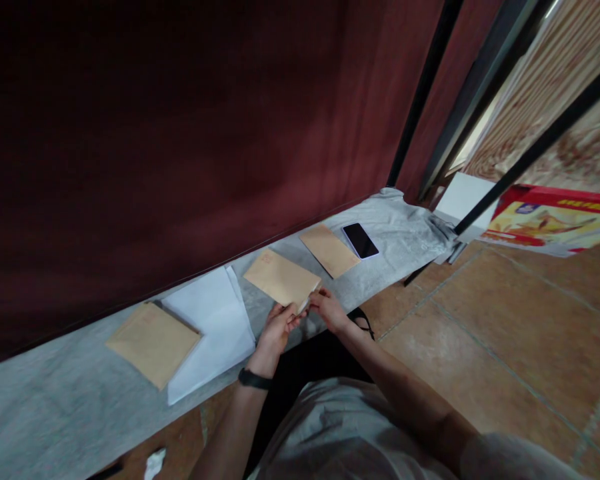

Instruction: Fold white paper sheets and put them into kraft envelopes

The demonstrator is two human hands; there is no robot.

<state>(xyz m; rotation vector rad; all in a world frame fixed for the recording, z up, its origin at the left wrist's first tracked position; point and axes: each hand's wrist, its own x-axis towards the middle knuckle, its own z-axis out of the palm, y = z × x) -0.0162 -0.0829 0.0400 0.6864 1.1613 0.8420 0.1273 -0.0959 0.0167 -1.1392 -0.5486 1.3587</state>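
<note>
A brown paper envelope [281, 276] lies tilted over the near edge of the bench, in front of my body. My left hand [279, 325] grips its near end, thumb on top and fingers curled beneath. At the right corner of that same end, my right hand [329, 308] has its fingers closed on the envelope's edge. A strip of white, probably paper, shows at the envelope's end between the two hands; how far it reaches inside is hidden. To the right rests a second brown envelope [329, 249], flat on the cloth.
A narrow bench with a grey cloth [50, 393] runs along a dark red panel [205, 133]. On it are white paper sheets [215, 333], a stack of brown envelopes [153, 341] and a phone [361, 240]. A printed red-and-yellow box [555, 220] and black poles stand at right.
</note>
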